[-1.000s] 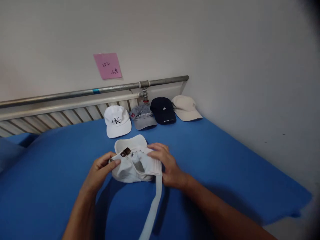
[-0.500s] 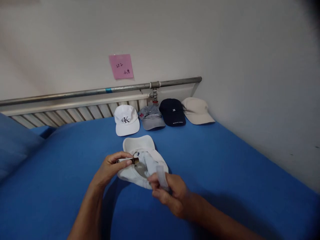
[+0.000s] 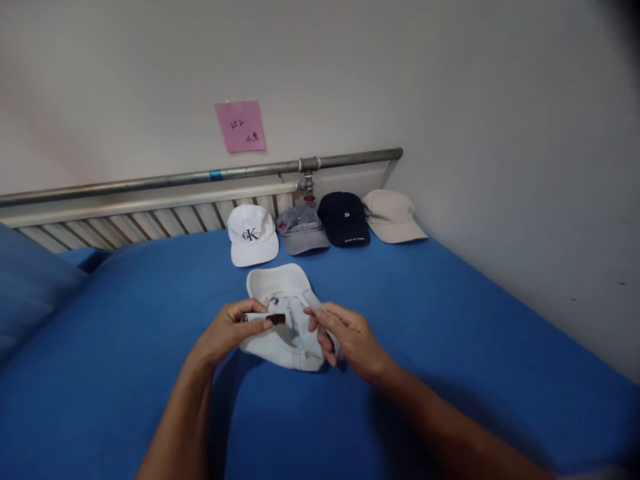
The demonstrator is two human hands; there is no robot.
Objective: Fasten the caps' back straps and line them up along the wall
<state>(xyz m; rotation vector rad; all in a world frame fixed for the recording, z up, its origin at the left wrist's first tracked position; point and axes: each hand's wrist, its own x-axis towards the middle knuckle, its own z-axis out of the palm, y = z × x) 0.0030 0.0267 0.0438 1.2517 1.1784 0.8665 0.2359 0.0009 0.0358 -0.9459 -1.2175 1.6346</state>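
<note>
Out on the blue cover [image 3: 430, 327], the pale cap [image 3: 273, 351] sits with its back opening this way, and all eyes on that gap: the left hand [image 3: 227, 333] pinches the band [image 3: 256, 317] beside the brown buckle [image 3: 278, 319], which points rightward, while the right hand [image 3: 353, 337] has thumb and fingers clamped on the loose strap [image 3: 314, 301], just right of the buckle, apart from it, its length slanting down to the right. Beyond the brim [image 3: 277, 279], four caps line up, white [image 3: 253, 233], grey [image 3: 303, 233], navy [image 3: 344, 223] and beige [image 3: 395, 217], before a radiator [image 3: 185, 218] and wall [image 3: 490, 120].
</note>
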